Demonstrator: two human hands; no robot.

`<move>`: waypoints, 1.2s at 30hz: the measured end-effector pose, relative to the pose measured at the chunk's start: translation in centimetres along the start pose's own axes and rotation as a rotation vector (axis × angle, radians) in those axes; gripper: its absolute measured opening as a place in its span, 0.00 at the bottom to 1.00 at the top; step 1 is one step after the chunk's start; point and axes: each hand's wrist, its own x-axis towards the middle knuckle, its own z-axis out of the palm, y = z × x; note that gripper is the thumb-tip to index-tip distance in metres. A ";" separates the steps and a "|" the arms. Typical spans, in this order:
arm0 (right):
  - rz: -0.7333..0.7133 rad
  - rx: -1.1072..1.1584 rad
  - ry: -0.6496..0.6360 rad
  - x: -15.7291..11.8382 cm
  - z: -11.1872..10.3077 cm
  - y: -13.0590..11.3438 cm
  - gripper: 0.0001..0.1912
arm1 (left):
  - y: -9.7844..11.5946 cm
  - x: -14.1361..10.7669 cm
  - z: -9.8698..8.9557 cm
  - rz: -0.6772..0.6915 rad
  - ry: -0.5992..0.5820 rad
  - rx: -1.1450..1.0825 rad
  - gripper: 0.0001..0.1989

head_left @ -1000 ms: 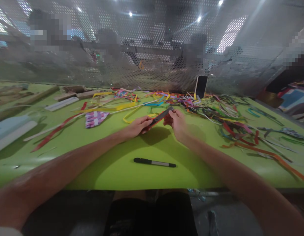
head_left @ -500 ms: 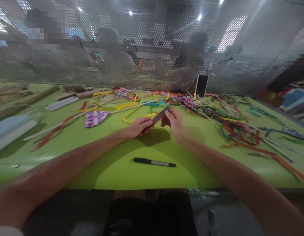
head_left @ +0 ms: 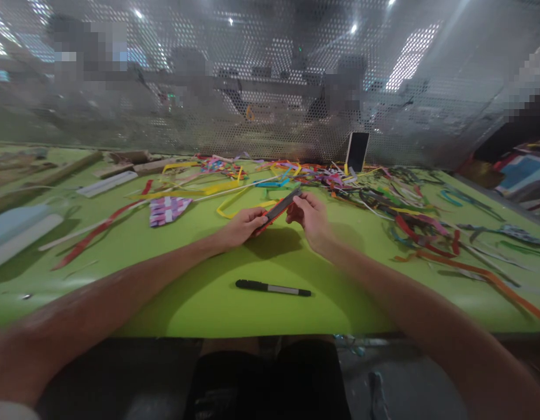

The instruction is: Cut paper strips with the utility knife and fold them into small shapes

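Note:
A narrow dark grey piece with a red, jagged-looking edge (head_left: 280, 208) is held slantwise above the green table. My left hand (head_left: 245, 225) grips its lower end, with the thumb on top. At the upper end, my right hand (head_left: 311, 214) pinches it between thumb and fingers; the other fingers curl underneath, partly hidden. A black pen with a pale grey barrel (head_left: 273, 288) lies on the table nearer to me than both hands. To the left rests a purple and white woven piece (head_left: 168, 210).
Loose coloured strips (head_left: 314, 174) are heaped along the back, and more strips (head_left: 427, 236) spread to the right. A phone (head_left: 356, 151) stands upright against the perforated metal screen (head_left: 279, 111). Red (head_left: 93, 241) and orange strips (head_left: 488, 274) lie on either side.
Both hands keep hold of the grey and red piece in nearly the same place. My right fingers have shifted only slightly, and the view has moved a little.

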 end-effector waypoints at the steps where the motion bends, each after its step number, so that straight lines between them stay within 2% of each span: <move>1: 0.006 -0.001 0.005 0.0 -0.1 0.0 0.10 | 0.0 -0.1 0.0 -0.001 -0.013 -0.007 0.13; 8: 0.056 -0.015 0.083 1.0 -1.0 0.5 0.16 | 0.3 -0.4 -0.6 -0.002 -0.146 -0.076 0.24; 13: 0.055 -0.027 0.103 1.2 -1.2 0.6 0.15 | -0.1 -0.1 -1.1 0.019 -0.204 -0.080 0.30; 22: 0.043 -0.078 0.068 0.9 -1.2 0.4 0.17 | 0.1 -0.1 -0.8 0.026 -0.144 -0.076 0.17; 30: 0.028 -0.123 0.035 0.4 -0.8 0.4 0.17 | 0.1 -0.2 -0.6 -0.048 -0.037 -0.091 0.17; 36: 0.011 -0.150 0.002 0.4 -0.6 0.1 0.16 | 0.6 -0.2 -0.5 -0.070 -0.012 -0.135 0.09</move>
